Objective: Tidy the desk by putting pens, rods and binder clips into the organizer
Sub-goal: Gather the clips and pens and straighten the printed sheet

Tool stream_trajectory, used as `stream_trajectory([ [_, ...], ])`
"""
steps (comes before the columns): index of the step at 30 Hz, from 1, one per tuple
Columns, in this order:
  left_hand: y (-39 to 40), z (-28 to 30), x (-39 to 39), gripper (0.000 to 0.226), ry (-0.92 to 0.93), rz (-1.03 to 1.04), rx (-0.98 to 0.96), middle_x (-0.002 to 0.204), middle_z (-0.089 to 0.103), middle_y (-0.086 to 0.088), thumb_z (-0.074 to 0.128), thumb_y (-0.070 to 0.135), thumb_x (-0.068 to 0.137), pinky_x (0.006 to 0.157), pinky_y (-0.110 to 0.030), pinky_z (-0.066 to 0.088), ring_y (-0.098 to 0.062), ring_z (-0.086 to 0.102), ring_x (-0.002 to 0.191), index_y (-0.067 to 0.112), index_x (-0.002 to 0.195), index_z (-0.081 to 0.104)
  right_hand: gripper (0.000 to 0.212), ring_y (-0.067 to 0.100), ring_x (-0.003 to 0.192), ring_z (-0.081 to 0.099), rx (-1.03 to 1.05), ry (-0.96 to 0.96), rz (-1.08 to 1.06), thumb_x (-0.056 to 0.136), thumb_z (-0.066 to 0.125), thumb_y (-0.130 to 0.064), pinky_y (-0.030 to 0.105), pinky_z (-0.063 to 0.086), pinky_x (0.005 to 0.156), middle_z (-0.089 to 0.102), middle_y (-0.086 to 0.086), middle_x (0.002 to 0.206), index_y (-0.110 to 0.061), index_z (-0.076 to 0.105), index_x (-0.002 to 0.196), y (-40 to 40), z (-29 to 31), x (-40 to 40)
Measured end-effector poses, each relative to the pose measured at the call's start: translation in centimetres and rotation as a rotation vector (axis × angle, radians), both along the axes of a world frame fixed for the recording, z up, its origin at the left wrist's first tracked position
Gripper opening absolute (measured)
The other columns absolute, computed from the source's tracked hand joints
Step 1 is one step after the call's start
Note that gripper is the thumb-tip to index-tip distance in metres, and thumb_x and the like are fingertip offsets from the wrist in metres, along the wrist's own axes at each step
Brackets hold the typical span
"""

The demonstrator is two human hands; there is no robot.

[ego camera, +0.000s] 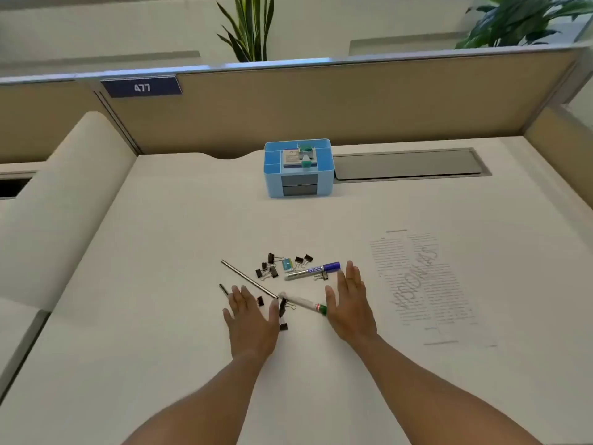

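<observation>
Head view, left hand [252, 319] fingers spread over rod [248, 279], right hand [348, 303] fingers straight beside green pen [305, 304]

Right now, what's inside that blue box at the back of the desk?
The blue plastic organizer holds a grey-white boxed item and green-capped pieces in its middle top compartment. The left side compartments look empty. The grey front drawers are shut, hiding their contents.

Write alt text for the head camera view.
Two open hands, left hand and right hand, hover over binder clips, two markers, and a metal rod scattered on a white desk. A blue organizer stands farther back.
</observation>
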State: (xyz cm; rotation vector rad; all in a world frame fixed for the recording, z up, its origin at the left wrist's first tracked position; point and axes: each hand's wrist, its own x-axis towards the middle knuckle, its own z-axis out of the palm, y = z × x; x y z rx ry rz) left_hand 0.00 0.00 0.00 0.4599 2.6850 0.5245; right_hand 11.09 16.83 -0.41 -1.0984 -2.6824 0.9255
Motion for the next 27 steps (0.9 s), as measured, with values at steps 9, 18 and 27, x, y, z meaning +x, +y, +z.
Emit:
stream_trajectory([
  [9,-0.5,-1.0,2.5,0.129,0.032,0.118,-0.053,0.164,-0.018,-0.004,0.023,0.095,0.068,0.119,-0.052,-0.014,-0.014,-0.018,0.15,0.009,0.151,-0.024,0.083,0.015,0.147,-0.019,0.047,0.016,-0.135,0.093,0.026,-0.062,0.039,-0.003,0.122,-0.028,-0.001,0.157,-0.009,0.004,0.153,-1.0,-2.9,-0.9],
  [18,-0.5,-1.7,2.8,0.138,0.093,0.112,-0.076,0.165,-0.01,-0.006,0.029,0.099,0.063,0.119,-0.052,-0.014,-0.015,-0.02,0.15,0.007,0.151,-0.024,0.075,0.03,0.15,-0.001,0.177,0.003,-0.103,0.093,0.025,-0.059,0.048,0.004,0.121,-0.007,0.01,0.162,-0.013,0.023,0.152,-0.1,-4.2,-3.3],
  [27,-0.1,-2.1,1.9,0.139,0.128,0.155,-0.075,0.166,-0.006,-0.006,0.029,0.1,0.062,0.119,-0.05,-0.013,-0.015,-0.016,0.151,0.008,0.149,-0.029,0.062,0.037,0.145,0.022,0.321,0.054,-0.016,0.089,0.041,-0.061,0.058,0.012,0.116,0.016,0.014,0.16,-0.025,0.051,0.138,1.3,-5.1,-6.4],
])
